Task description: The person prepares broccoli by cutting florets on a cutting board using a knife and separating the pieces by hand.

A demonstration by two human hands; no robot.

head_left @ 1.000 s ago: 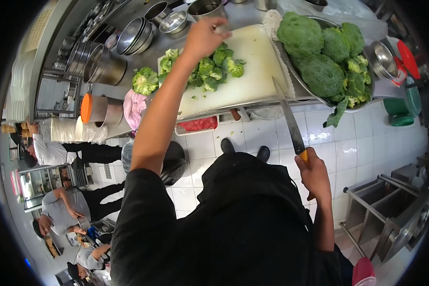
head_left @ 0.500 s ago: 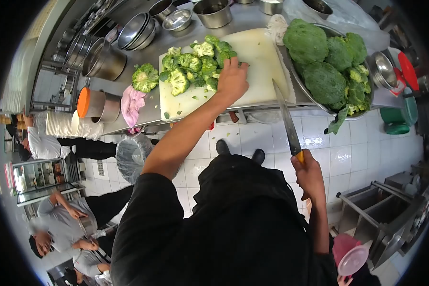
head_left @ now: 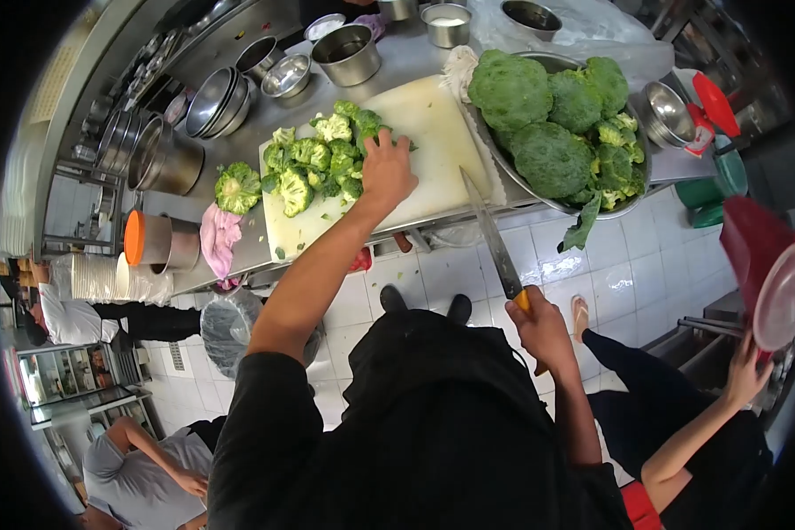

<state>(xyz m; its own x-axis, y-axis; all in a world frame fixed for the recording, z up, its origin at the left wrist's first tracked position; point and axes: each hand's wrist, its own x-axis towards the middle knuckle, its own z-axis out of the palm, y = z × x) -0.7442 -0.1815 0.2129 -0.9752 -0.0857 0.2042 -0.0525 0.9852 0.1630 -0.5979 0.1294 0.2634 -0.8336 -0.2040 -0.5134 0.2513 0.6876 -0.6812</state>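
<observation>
My left hand (head_left: pixel 389 172) rests with its fingers apart at the right edge of a pile of cut broccoli florets (head_left: pixel 314 155) on the white cutting board (head_left: pixel 428 115); whether its fingertips grip a piece is hidden. My right hand (head_left: pixel 543 331) is closed round the yellow handle of a long knife (head_left: pixel 495 243), whose tip reaches over the board's front edge. Right of the board, a large metal bowl (head_left: pixel 638 196) holds several whole broccoli heads (head_left: pixel 552 157) and smaller pieces. One broccoli head (head_left: pixel 238 187) lies on the counter left of the board.
Metal pots (head_left: pixel 346 55) and bowls line the counter's back. A pink cloth (head_left: pixel 220 240) lies at left, near an orange-lidded container (head_left: pixel 134 237). A bagged bin (head_left: pixel 230 331) stands below. At right, a person (head_left: pixel 680 424) holds a red container (head_left: pixel 751 243); others are at left.
My left hand has come down from above the board to the florets. My right hand still holds the knife. A person carrying a red container has come in at the right.
</observation>
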